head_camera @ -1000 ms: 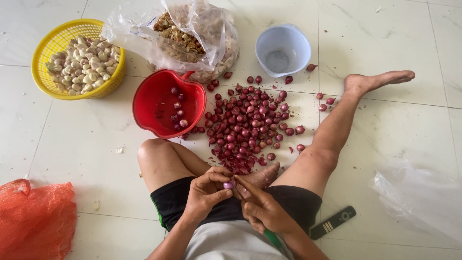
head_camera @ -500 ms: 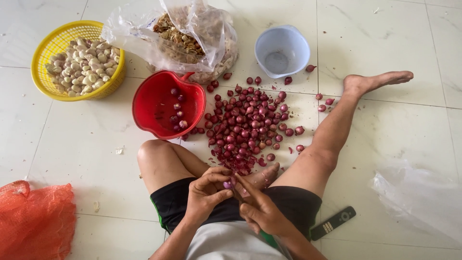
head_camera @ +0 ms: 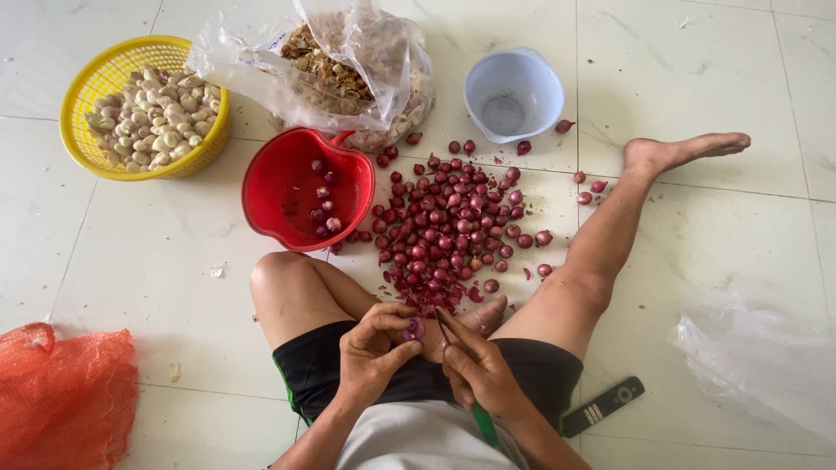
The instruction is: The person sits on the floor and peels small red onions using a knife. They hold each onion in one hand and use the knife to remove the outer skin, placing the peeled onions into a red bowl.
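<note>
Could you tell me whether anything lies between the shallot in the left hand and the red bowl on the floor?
Only the person's bent knee lies partly between. The left hand holds the shallot just behind it, and the red bowl sits open on the tiles just beyond it. The right hand holds a knife beside the shallot.

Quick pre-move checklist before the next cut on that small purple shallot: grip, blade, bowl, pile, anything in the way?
1. Left hand pinches the small purple shallot at the fingertips: ok.
2. Right hand holds a thin green-handled knife, tip close to the shallot: ok.
3. Blade contact with the shallot: cannot tell.
4. Red plastic bowl beside the left knee, with few shallots inside: ok.
5. Pile of unpeeled purple shallots on the tiled floor between the legs: ok.
6. Dark remote-shaped device lies apart by the right thigh: ok.
</note>
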